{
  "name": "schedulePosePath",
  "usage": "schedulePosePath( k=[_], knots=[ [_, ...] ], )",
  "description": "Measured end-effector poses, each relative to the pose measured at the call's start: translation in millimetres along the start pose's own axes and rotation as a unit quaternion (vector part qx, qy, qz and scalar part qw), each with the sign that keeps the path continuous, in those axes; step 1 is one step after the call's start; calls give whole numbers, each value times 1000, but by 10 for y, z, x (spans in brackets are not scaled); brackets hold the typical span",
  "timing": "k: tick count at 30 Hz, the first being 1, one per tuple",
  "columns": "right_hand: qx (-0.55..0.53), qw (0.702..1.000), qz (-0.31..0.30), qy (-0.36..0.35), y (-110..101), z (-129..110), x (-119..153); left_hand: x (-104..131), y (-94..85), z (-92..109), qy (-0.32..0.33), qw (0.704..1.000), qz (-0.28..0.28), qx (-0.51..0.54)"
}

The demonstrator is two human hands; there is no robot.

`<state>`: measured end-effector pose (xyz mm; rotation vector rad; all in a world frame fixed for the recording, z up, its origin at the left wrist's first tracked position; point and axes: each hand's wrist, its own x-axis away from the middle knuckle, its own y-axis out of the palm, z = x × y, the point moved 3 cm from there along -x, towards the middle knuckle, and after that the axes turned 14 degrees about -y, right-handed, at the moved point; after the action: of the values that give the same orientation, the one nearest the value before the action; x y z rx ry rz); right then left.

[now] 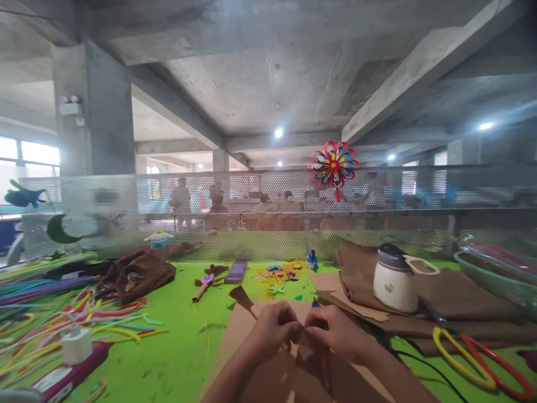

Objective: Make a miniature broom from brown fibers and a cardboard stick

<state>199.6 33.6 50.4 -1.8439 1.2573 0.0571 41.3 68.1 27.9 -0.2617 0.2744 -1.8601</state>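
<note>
My left hand (274,327) and my right hand (331,333) meet fingertip to fingertip low in the middle of the head view. Both are closed in a pinch; whatever is between the fingertips is too small and hidden to name. Beneath them lies a light brown cardboard sheet (235,341). A dark brown flared piece on a thin stem (241,296) pokes out beside my left hand, its lower end hidden. Below the hands, a narrow brown strip (325,366) shows in shadow. Just beyond lies a rolled brown piece with a pink-purple decoration (206,282).
Scissors with yellow and red handles (465,358) and a white kettle-like pot (394,280) on brown sheets (482,302) are at right. Colourful pipe-like strips (92,313), a brown bag (136,274) and a power strip (69,375) fill the left. A perforated screen (251,235) bounds the green table.
</note>
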Motion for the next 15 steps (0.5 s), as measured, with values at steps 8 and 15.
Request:
schedulePosePath(
  k=[8, 15],
  knots=[
    [-13, 999, 18, -46, -51, -55, 9, -6, -215, 13, 31, 998, -44, 37],
    [-36, 998, 38, -43, 61, -1, -6, 8, -128, -22, 4, 990, -139, 26]
  ],
)
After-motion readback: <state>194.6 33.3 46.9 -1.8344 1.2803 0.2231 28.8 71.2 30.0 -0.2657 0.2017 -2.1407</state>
